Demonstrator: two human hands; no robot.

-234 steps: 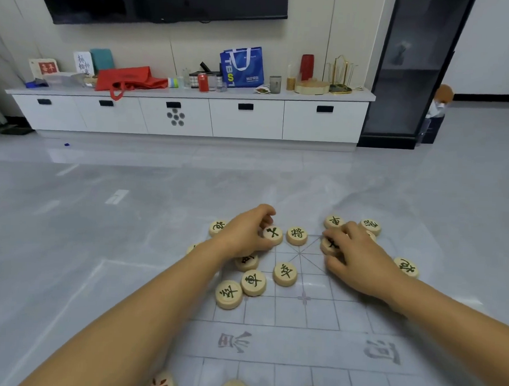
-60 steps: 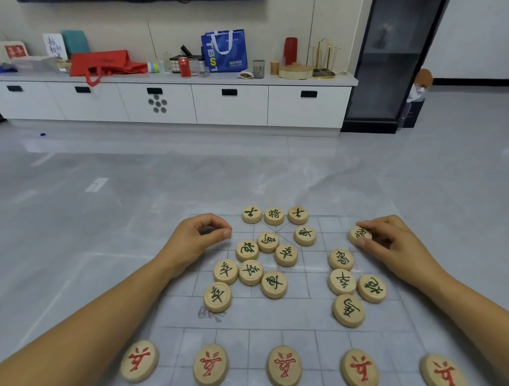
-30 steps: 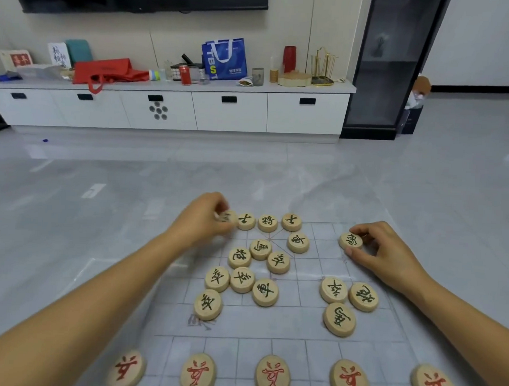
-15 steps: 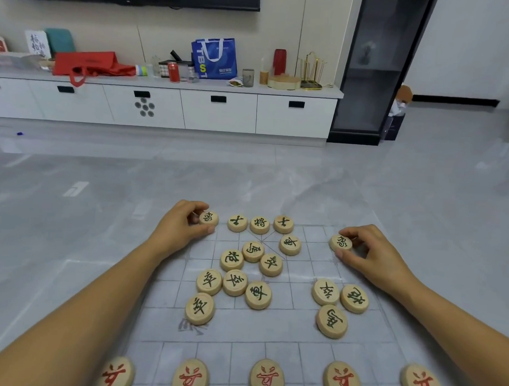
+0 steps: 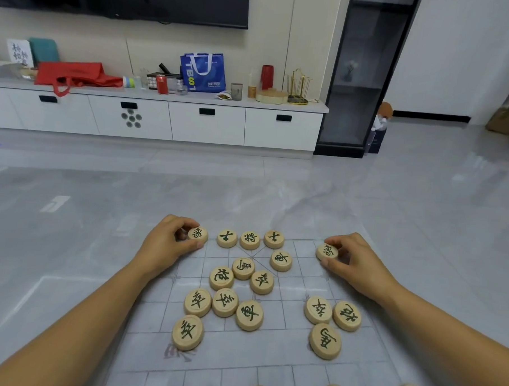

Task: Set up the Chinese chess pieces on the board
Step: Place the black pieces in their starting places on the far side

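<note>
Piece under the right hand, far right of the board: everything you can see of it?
Round flat piece, pale wood by its look, one dark character on the upturned face. It sits near the board's far edge, right side. The right hand pinches it, thumb at the near rim, fingers curled round the far rim. No other piece touches it.

The board point(image 5: 269, 354) lies on the floor point(image 5: 71, 228). Along its far edge stands a row of three pieces point(image 5: 249, 240). Just left of this row is the left piece point(image 5: 198, 234), pinched by the left hand point(image 5: 163, 247). Well to the right of the row is the right piece point(image 5: 327, 251), pinched by the right hand point(image 5: 358, 264). Nearer, the middle group point(image 5: 225, 302) lies close together, and the right group point(image 5: 318, 310) lies apart from it. Far behind, a cabinet point(image 5: 206, 126) stands along the wall.
</note>
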